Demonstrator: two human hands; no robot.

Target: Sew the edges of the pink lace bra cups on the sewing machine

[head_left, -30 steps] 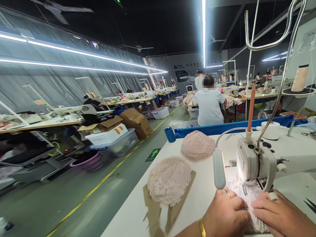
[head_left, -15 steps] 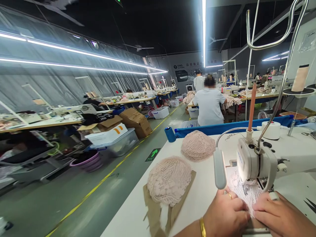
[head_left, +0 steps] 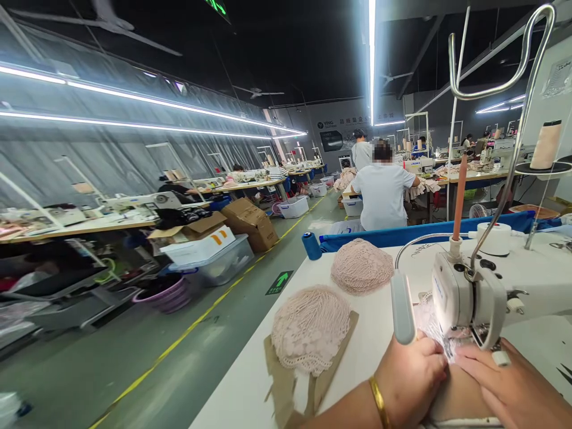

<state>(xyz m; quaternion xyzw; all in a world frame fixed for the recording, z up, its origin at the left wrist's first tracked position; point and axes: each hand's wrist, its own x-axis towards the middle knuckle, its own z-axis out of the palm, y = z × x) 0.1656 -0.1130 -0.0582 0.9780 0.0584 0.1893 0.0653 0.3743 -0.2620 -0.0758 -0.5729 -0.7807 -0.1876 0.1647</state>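
Observation:
Under the head of a white sewing machine (head_left: 456, 292) lies pale pink lace (head_left: 428, 319), over a smooth beige piece (head_left: 462, 393). My left hand (head_left: 409, 372), with a gold bangle at the wrist, has its fingers curled in and pinches the lace's left edge beside the presser foot. My right hand (head_left: 509, 375) lies on the right side of the work, fingers stretched out flat and close to the needle area; its thumb is hidden. To the left sit two domed lace pieces, the nearer lace dome (head_left: 311, 328) on brown card (head_left: 283, 381) and the farther lace dome (head_left: 361, 266) behind.
A grey lamp (head_left: 403, 310) hangs close above my left hand. Black scissors (head_left: 565, 372) lie at the right edge. A blue thread cone (head_left: 311, 245) stands at the table's far corner. Ahead, a person in white (head_left: 382, 190) sits with their back to me.
The lace has moved farther under the machine head, and more of the beige piece shows between my hands. My right fingers have straightened. The view has shifted slightly.

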